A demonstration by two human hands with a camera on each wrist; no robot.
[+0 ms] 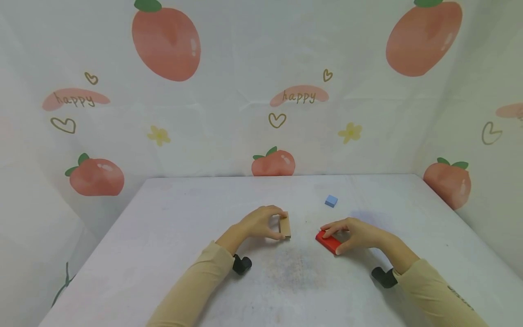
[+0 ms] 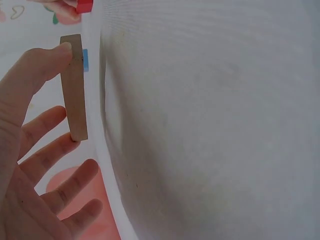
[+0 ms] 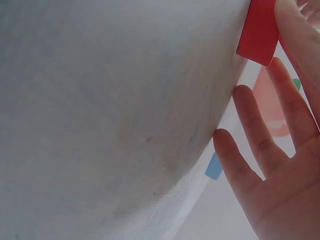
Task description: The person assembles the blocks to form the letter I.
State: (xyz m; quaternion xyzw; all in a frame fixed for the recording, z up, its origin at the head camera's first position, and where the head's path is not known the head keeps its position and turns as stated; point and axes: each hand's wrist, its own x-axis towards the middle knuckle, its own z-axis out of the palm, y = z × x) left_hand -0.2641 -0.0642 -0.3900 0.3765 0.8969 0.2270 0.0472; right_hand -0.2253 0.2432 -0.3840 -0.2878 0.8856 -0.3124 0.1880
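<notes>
My left hand [image 1: 261, 222] pinches a tan wooden block [image 1: 284, 225] lengthwise, thumb at its near end and fingertips at the far end. In the left wrist view that block [image 2: 74, 90] looks long and narrow, and the other fingers spread loosely beside it. To the right, my right hand [image 1: 357, 234] holds a flat red block [image 1: 328, 242] between thumb and fingers, close over the table. The red block [image 3: 258, 32] lies slantwise, with its far end toward the left. Beyond both hands sits a small blue block [image 1: 331, 200], apart from them.
The white table [image 1: 184, 218] has greyish smudges near its middle. A white curtain [image 1: 229, 91] printed with fruit, hearts and flowers hangs behind and at both sides. Black wrist cameras are strapped below each hand, next to the beige sleeves [image 1: 196, 286].
</notes>
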